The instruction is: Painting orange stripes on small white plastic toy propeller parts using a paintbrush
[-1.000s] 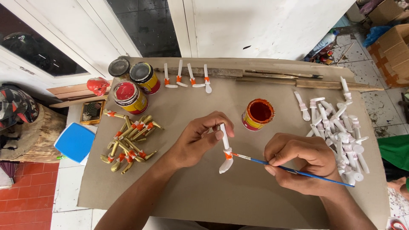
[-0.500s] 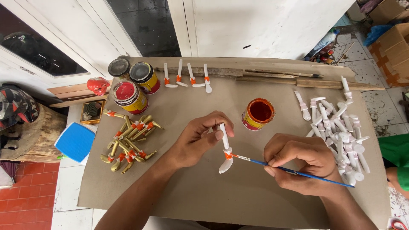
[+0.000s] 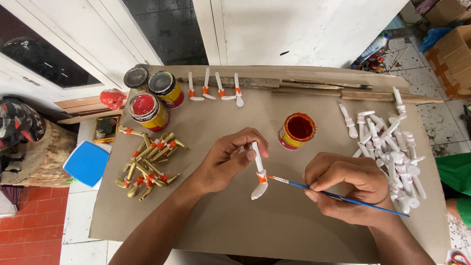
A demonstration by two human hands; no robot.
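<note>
The left hand holds a small white spoon-shaped piece by its thin top end, pinched between the thumb and the fingers. The piece points down from the grip, and its wide round end rests on the brown cardboard sheet just below the hand. An orange band goes around the piece a little under the fingers. The right hand is closed around a thin blue paintbrush. The brush sticks out from that grip toward the left hand, and its tip touches the orange band. The blue handle pokes out the other side of the right hand. Just above the gap between the two hands stands an open tin of orange paint. Past the right hand, on its outer side, lies a big heap of white pieces with no orange on them that can be seen. Far above the left hand, four white pieces with orange bands lie in a row near the back edge of the sheet. Past the left hand, on its outer side, lies a pile of gold pieces with orange bands. Above that pile stand three paint tins, one with a red lid. A red figure and a blue stool sit farther out, off the sheet.
</note>
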